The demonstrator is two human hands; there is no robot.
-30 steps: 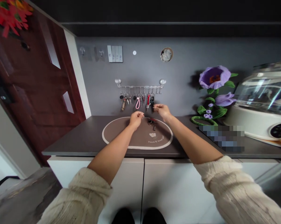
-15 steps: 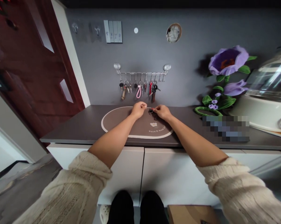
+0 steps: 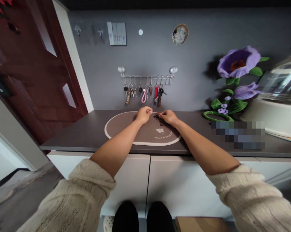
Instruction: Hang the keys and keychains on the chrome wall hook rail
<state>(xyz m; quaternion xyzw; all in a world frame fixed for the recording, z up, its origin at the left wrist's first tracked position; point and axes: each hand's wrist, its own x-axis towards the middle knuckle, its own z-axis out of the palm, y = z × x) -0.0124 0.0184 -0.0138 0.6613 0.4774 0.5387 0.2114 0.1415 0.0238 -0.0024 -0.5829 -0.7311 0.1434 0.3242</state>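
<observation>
Nearest: rolled cream knit sleeves (image 3: 92,180), above white cabinet doors (image 3: 126,180). On the dark counter (image 3: 70,129), a brown oval mat (image 3: 126,129) with pale rim and white lettering. Both hands over its far half, apart. Left hand (image 3: 144,116): fingers curled, fingertips drawn in; cannot tell whether anything is held. Right hand (image 3: 169,117): fingertips at the red part of a dark key bunch (image 3: 156,116), which lies between the hands near the mat's far edge; firmness of grip cannot be told. Beyond, on the grey wall (image 3: 150,54), hanging keys (image 3: 128,96) line a clear hook rail (image 3: 147,76).
</observation>
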